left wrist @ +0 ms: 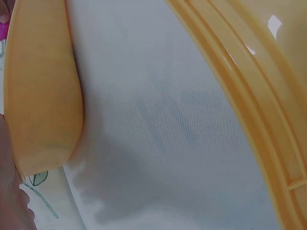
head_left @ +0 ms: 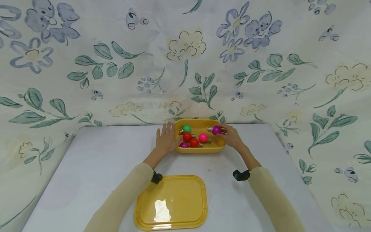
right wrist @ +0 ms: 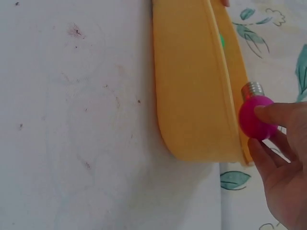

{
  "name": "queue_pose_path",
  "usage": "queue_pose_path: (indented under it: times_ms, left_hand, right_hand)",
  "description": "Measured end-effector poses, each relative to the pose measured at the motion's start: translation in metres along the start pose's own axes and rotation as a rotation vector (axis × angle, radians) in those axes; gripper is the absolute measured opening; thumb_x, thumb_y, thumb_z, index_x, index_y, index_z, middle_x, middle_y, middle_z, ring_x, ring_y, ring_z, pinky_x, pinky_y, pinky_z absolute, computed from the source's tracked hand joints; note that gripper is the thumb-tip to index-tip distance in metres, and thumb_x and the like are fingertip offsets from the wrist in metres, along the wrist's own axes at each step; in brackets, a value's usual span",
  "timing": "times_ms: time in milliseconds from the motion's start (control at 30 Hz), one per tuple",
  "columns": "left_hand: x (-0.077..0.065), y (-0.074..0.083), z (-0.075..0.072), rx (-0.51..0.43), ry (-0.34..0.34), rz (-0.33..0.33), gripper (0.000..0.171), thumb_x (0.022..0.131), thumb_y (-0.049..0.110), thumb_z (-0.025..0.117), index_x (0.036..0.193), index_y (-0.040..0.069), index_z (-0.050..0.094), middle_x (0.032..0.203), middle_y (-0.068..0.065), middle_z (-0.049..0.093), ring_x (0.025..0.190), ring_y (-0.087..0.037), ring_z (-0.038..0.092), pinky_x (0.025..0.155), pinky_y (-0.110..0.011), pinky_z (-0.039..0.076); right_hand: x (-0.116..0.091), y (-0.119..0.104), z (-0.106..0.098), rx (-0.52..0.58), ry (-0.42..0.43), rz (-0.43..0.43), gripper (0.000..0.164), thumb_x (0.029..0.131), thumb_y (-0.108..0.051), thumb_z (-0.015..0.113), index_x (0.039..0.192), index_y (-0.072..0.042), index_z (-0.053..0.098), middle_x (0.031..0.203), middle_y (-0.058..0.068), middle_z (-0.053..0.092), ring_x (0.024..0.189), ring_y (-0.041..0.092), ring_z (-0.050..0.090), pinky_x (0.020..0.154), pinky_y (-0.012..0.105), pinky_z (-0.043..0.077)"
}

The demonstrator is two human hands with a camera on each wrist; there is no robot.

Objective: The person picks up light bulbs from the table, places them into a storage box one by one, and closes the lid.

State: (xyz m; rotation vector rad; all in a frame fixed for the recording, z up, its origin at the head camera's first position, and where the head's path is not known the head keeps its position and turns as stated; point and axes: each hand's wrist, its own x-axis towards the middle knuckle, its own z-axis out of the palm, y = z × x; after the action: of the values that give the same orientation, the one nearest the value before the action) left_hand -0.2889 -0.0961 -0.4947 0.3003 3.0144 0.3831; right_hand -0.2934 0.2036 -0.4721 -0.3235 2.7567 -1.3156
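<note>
My right hand (head_left: 233, 137) pinches a purple light bulb (head_left: 216, 130) by its round globe, over the right end of a yellow bin (head_left: 200, 150). In the right wrist view the bulb's silver screw base (right wrist: 252, 89) points away from the fingers. Against the bin's left end rests my left hand (head_left: 166, 138), fingers straight and thumb at the rim. Inside the bin lie a green bulb (head_left: 186, 129), a red bulb (head_left: 186, 137), another red bulb (head_left: 194, 142), a pink bulb (head_left: 203, 138) and a purple bulb (head_left: 184, 145), partly hidden by the front wall.
A flat yellow tray (head_left: 174, 206) lies nearer to me on the white table (head_left: 95, 161), partly under my left forearm. Behind the bin, at the table's far edge, hangs a flowered cloth (head_left: 150, 106). It runs along both sides too.
</note>
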Motion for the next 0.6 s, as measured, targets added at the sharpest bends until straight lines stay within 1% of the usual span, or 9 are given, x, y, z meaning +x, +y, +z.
queue_pose_path:
  times_ms: [133,267,400,467,600]
  left_hand:
    - [-0.001,-0.001,0.0,-0.02,0.009,0.004,0.076,0.103,0.049,0.037,0.159,0.002,0.015,0.165,-0.02,0.006,0.151,-0.036,0.001,0.118,-0.057,0.002]
    - [-0.003,0.0,-0.001,-0.048,0.02,0.014,0.076,0.103,0.049,0.036,0.158,0.0,0.018,0.164,-0.021,0.009,0.151,-0.036,0.002,0.118,-0.058,0.001]
    - [-0.004,0.001,-0.002,-0.039,0.02,0.011,0.077,0.103,0.05,0.036,0.158,0.001,0.017,0.164,-0.021,0.008,0.151,-0.036,0.002,0.118,-0.057,0.001]
    - [-0.003,0.001,-0.001,-0.027,0.01,0.006,0.077,0.103,0.051,0.036,0.159,0.002,0.014,0.165,-0.02,0.006,0.151,-0.035,0.0,0.118,-0.057,-0.001]
    - [-0.002,0.0,0.0,-0.014,0.005,0.002,0.077,0.103,0.051,0.036,0.159,0.002,0.014,0.164,-0.02,0.005,0.151,-0.036,0.001,0.118,-0.058,0.001]
  right_hand:
    - [0.006,0.0,0.005,-0.009,-0.006,-0.002,0.044,0.096,0.0,0.064,0.139,0.003,0.054,0.139,0.025,0.053,0.126,0.044,0.053,0.099,0.048,0.048]
    - [0.011,0.001,0.009,-0.02,-0.013,0.025,0.046,0.097,0.0,0.062,0.142,0.001,0.052,0.14,0.025,0.052,0.127,0.043,0.052,0.1,0.047,0.047]
    - [0.015,-0.001,0.013,-0.035,-0.018,0.036,0.046,0.097,-0.001,0.062,0.142,0.001,0.051,0.139,0.024,0.053,0.127,0.042,0.053,0.102,0.047,0.047]
    - [0.016,-0.001,0.015,-0.042,-0.021,0.034,0.045,0.097,-0.001,0.062,0.141,0.002,0.052,0.138,0.024,0.054,0.126,0.042,0.053,0.101,0.046,0.047]
    - [0.02,-0.002,0.019,-0.059,-0.022,0.031,0.044,0.097,-0.002,0.062,0.14,0.002,0.053,0.137,0.024,0.055,0.125,0.042,0.054,0.101,0.046,0.047]
